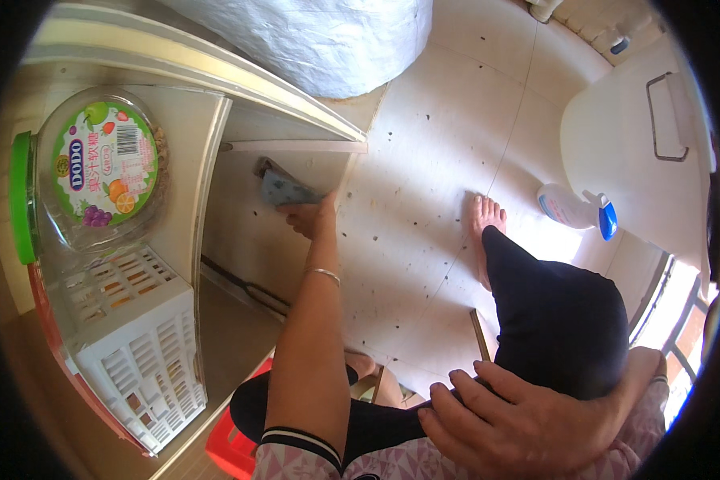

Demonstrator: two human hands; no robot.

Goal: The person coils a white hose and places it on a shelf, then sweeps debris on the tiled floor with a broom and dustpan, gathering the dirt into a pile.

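My left hand [309, 215] reaches into a low compartment of the open cabinet and grips a light-blue patterned cloth [285, 188]. The cloth lies against the pale inner surface, with a small dark brown patch or object at its far end that I cannot identify. My right hand [516, 420] rests on my dark-trousered thigh, fingers slightly spread, with nothing in it. On the shelf beside my left arm stand a clear plastic jar [105, 165] with a green lid and a white plastic slatted basket [150, 366].
A white spray bottle [567, 206] with a blue head stands on the right, near my bare foot [487, 214]. A white covered bulk [336, 42] is at the top. Dark specks dot the tiled floor [420, 180]. Beneath me, part of a red plastic stool [228, 441] shows.
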